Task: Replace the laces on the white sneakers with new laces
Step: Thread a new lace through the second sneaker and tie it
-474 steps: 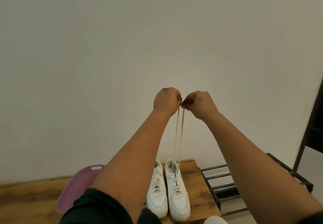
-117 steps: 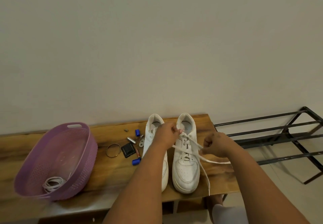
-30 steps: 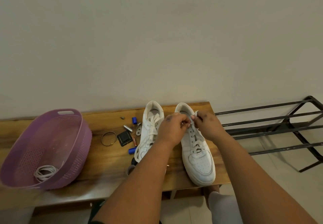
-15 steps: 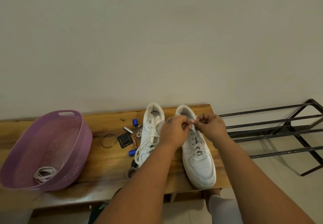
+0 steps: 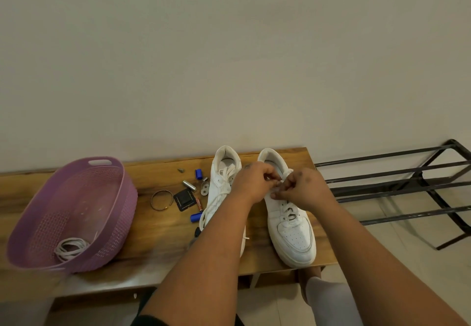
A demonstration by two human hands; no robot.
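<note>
Two white sneakers stand side by side on a wooden bench [image 5: 158, 234], toes toward me. The right sneaker [image 5: 293, 234] is laced up its front. My left hand [image 5: 254, 181] and my right hand [image 5: 302, 189] meet over its upper eyelets, and each pinches part of the white lace [image 5: 280, 182] between curled fingers. The left sneaker [image 5: 220, 185] is laced too, with loose white lace trailing down its side; my left forearm hides its toe. A coil of white laces [image 5: 70, 248] lies inside a purple basket [image 5: 119, 198].
Small items lie on the bench left of the sneakers: a bracelet ring [image 5: 161, 199], a black square piece [image 5: 185, 199], batteries and blue caps [image 5: 198, 173]. A black metal rack [image 5: 397, 188] stands right of the bench. A white-socked foot [image 5: 328, 300] is below.
Over the last second both hands stayed at the top of the right sneaker, fingers working the lace close together. Earlier the lace ends were stretched out wide; now they are drawn in.
</note>
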